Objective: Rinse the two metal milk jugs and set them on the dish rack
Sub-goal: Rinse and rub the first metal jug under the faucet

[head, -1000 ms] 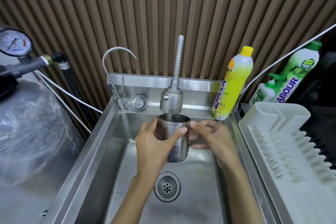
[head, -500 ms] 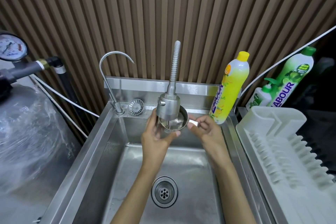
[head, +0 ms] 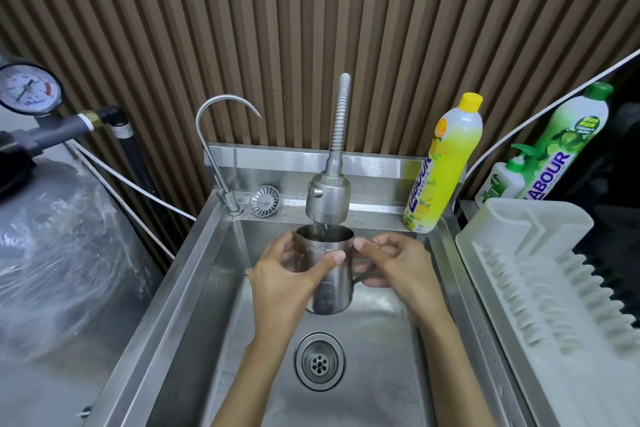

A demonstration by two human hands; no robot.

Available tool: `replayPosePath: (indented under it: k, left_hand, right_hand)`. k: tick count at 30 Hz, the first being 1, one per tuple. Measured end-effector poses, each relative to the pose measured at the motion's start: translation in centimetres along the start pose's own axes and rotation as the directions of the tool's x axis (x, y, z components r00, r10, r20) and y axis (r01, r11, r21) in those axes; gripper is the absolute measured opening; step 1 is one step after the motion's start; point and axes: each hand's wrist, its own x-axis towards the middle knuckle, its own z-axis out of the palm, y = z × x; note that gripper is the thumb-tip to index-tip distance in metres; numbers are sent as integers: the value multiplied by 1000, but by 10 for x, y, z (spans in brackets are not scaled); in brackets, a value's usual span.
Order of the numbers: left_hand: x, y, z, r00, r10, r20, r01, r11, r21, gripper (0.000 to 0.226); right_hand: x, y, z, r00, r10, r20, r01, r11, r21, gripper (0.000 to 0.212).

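Filling the near half of the view, the sink (head: 194,274) holds nothing but its drain, and the rack (head: 540,288) to the right stands bare — well apart from the hands. The jug (head: 329,274) stands upright, mouth just under the tap (head: 327,198), a thin stream running in — how full, I cannot tell. The left hand (head: 287,277) wraps its body, the right hand (head: 398,263) grips the handle side; a second jug is not in view.

Two bare forearms are seen, with no sleeves, gloves or jewellery worn. Short, unpainted nails are shown on the left hand (head: 287,282) and right hand (head: 398,265).
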Motion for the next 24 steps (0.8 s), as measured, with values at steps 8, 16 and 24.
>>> replayPosePath:
  k: [8, 16, 24]
  left_hand:
    - [3, -16, 13, 918, -186, 351, 322, 867, -381, 60]
    - [12, -7, 26, 990, -51, 131, 95, 929, -359, 82]
    - [9, 23, 5, 973, 189, -132, -158, 964, 213, 83]
  right_hand:
    - [-7, -23, -8, 975, -201, -93, 128, 856, -500, 29]
    - [6, -10, -1, 981, -196, -1, 195, 980, -38, 23]
    - [9, 5, 13, 977, -55, 205, -2, 964, 267, 13]
